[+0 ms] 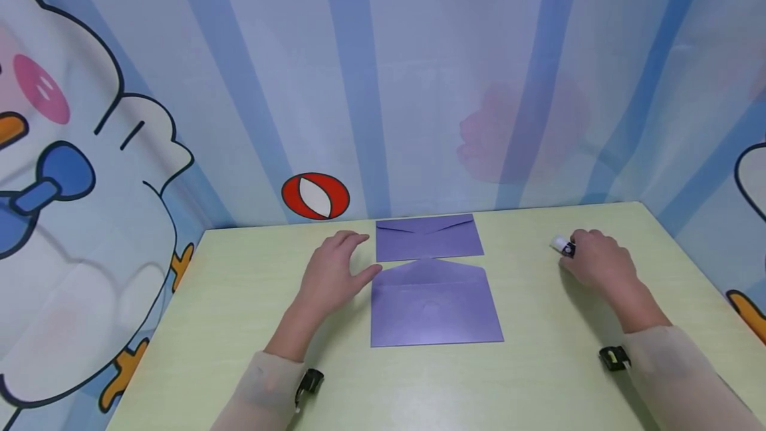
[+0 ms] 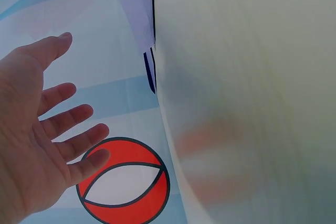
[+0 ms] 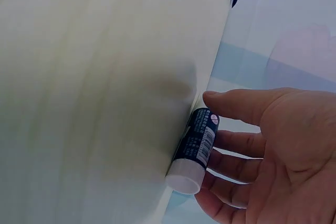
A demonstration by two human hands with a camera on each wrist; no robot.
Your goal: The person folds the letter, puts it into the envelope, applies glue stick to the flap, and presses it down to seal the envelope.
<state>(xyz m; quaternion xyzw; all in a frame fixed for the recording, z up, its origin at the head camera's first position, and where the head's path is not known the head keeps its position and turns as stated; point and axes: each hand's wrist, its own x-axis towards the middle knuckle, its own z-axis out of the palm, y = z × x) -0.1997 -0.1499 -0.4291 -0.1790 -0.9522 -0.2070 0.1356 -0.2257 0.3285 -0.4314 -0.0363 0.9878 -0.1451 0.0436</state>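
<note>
Two purple envelopes lie on the table. The near envelope (image 1: pixel 435 314) has its flap raised toward the back, and the far envelope (image 1: pixel 427 241) shows a folded flap. My left hand (image 1: pixel 332 268) hovers just left of them, thumb and fingers spread with nothing in them; the left wrist view shows its bare palm (image 2: pixel 31 145). Over at the right, my right hand (image 1: pixel 598 261) grips a glue stick (image 3: pixel 197 140) with a dark printed label and white ends. Its thumb is at one end and the fingers lie along the side. The glue stick lies close over the table.
The pale wooden table (image 1: pixel 251 324) ends at a blue-striped backdrop (image 1: pixel 419 85) with cartoon ducks and a red ball print (image 1: pixel 293 197). The table's right edge runs just beyond my right arm. A small black camera (image 1: pixel 613 358) sits at each wrist.
</note>
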